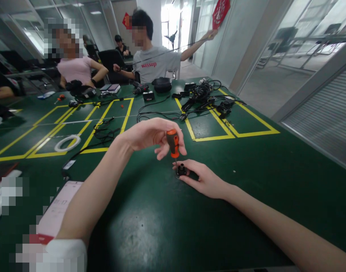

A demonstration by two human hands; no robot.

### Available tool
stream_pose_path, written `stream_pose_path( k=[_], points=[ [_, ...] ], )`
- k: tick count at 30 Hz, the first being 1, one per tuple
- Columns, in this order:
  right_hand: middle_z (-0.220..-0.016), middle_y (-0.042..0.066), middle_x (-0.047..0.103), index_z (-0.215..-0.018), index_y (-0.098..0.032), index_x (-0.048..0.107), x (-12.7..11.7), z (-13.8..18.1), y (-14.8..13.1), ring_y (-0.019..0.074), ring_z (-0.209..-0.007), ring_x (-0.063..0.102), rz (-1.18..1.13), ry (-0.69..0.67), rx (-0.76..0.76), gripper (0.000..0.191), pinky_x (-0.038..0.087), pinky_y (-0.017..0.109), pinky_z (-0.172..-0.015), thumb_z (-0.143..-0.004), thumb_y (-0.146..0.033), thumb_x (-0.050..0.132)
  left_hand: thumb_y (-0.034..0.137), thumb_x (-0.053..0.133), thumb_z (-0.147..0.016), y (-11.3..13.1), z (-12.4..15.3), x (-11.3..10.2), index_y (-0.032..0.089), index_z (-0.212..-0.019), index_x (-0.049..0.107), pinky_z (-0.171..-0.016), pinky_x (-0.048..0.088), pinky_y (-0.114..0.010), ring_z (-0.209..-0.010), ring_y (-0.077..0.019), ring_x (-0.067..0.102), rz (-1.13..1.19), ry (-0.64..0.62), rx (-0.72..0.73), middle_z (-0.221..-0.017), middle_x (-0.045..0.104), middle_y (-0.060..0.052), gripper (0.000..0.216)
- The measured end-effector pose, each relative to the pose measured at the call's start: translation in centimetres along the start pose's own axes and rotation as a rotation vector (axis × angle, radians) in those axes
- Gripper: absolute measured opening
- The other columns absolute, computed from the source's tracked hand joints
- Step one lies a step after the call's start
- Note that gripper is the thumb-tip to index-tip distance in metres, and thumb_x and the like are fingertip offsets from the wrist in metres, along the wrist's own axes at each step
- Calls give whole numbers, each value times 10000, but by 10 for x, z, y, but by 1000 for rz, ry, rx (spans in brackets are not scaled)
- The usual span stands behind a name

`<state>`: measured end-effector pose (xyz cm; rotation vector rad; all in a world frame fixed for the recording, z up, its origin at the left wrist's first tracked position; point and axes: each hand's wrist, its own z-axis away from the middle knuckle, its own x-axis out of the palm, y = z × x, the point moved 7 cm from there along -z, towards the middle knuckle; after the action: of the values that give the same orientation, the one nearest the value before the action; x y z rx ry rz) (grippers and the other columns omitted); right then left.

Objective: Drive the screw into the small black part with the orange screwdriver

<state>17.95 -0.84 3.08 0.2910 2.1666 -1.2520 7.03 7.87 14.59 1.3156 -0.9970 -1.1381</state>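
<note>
My left hand is closed round the orange and black handle of a small screwdriver, held upright with its thin shaft pointing down. The tip meets a small black part lying on the green table. My right hand lies on the table and pinches that black part between thumb and fingers, holding it in place. Both forearms reach in from the near edge.
Yellow tape marks boxes on the table. A tangle of black cables and devices lies at the far middle, a white ring and a black cord at left. A phone lies near my left arm. Two people sit across the table.
</note>
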Motion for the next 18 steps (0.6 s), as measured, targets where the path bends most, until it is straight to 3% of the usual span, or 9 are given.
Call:
stream_pose_path(
  k=[6,11,18],
  points=[
    [-1220,124,766,-1357,-216,646,1,0,0,241,-1003,730,-13,1,1,345,624,382,-842,-1014,-236,615,499,873,-771,-3,-2,-4,126,-904,725,-480,415,-177,-658,-140,655,154,43,35,-876,781,-124,423],
    [-1225,134,765,-1318,-205,662,1,-1,-1,255,-1038,726,-18,4,9,313,620,404,-879,-1009,-231,618,470,856,-820,-2,0,2,150,-1014,807,-484,415,-160,-679,-105,610,174,36,24,-877,733,-79,377],
    [-1204,130,770,-1253,-201,673,0,0,-1,239,-985,732,-19,14,-1,257,630,380,-835,-1002,-225,622,483,858,-823,5,2,10,125,-959,779,-560,529,-207,-624,-90,643,117,3,-6,-1018,773,-110,391]
  ],
)
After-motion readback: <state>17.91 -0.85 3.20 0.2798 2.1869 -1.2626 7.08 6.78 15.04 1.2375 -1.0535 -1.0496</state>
